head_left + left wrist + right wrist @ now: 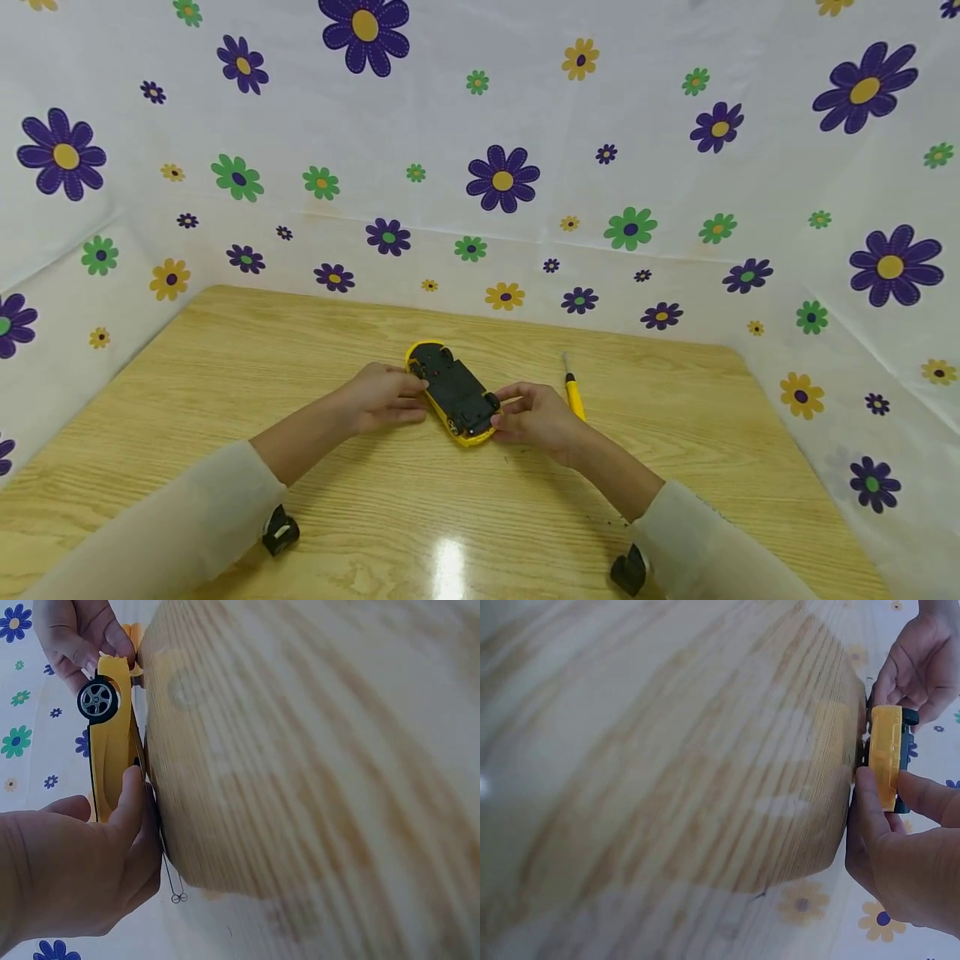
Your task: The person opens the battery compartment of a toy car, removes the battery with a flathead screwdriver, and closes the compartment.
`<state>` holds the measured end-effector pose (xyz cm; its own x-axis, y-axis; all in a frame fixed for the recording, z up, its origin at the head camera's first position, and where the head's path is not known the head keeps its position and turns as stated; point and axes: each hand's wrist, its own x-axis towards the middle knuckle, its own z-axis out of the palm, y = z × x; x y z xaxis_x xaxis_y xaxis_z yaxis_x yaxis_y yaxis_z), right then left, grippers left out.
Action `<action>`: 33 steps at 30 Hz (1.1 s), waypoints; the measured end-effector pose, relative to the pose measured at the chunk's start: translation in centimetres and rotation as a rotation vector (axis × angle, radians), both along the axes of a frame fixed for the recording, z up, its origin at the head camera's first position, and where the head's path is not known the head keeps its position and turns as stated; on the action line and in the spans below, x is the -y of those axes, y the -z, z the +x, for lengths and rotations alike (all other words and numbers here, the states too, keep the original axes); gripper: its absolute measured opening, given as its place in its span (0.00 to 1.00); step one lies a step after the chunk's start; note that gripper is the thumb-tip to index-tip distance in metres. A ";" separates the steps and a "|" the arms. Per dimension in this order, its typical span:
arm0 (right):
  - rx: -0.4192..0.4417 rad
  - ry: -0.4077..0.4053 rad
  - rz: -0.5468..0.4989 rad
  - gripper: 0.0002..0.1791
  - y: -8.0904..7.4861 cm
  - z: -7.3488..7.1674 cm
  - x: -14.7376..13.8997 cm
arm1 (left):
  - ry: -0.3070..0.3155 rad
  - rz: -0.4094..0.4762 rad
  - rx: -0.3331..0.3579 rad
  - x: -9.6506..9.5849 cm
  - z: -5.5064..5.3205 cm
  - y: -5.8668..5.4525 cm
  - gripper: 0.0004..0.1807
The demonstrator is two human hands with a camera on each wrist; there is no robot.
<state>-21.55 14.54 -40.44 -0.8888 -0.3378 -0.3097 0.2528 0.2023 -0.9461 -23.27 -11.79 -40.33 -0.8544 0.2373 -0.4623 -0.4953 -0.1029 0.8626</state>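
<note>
Right now, a person's two bare hands are busy with a yellow toy car, held over the middle of the table with its black underside turned up. It lies slantwise, one end to the far left and the other to the near right, and I cannot tell whether it touches the wood. The left hand has its thumb and fingers clamped on the car's left long side. The right hand pinches the near-right end, thumb on the dark underside, a finger against the yellow body beneath. A black wheel with silvery spokes shows clearly from the left wrist.

Just beyond the right hand and to its right lies a screwdriver, its yellow handle toward the person and its thin metal shaft toward the far side. Pale sleeves cover both forearms, and a small black device sits below each cuff. A white cloth with purple, green and orange flowers rises behind the table and along its left and right sides. Light glares off the near edge of the wood.
</note>
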 end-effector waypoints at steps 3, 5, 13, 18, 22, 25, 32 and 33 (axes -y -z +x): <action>0.003 -0.007 0.003 0.21 0.2 -0.1 0.0 | 0.001 0.011 -0.008 -0.2 -0.2 0.2 0.27; 0.006 -0.012 0.006 0.21 0.2 -0.1 0.0 | 0.001 0.017 -0.009 -0.3 -0.2 0.3 0.28; -0.017 -0.057 0.052 0.18 0.1 -0.1 0.1 | 0.006 0.006 -0.002 -0.3 -0.9 0.2 0.34; -0.050 -0.114 0.074 0.17 0.0 0.0 -0.1 | 0.042 -0.024 -0.013 -0.3 -1.4 0.2 0.39; -0.082 -0.142 0.115 0.17 -0.1 0.1 -0.2 | 0.091 -0.058 -0.020 -0.4 -1.8 0.0 0.38; -0.110 -0.158 0.137 0.16 -0.2 0.3 -0.1 | 0.132 -0.074 -0.019 -0.4 -2.2 -0.1 0.39; -0.134 -0.182 0.147 0.16 -0.5 0.8 0.2 | 0.259 -0.066 -0.023 0.1 -3.4 -0.4 0.38; -0.136 -0.187 0.146 0.16 -0.6 0.9 0.2 | 0.279 -0.067 -0.027 0.2 -3.6 -0.4 0.37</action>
<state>-20.69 14.35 -39.89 -0.8520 -0.4604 -0.2492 0.0707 0.3705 -0.9261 -26.87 -11.96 -39.95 -0.7726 0.4344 -0.4630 -0.4736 0.0914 0.8760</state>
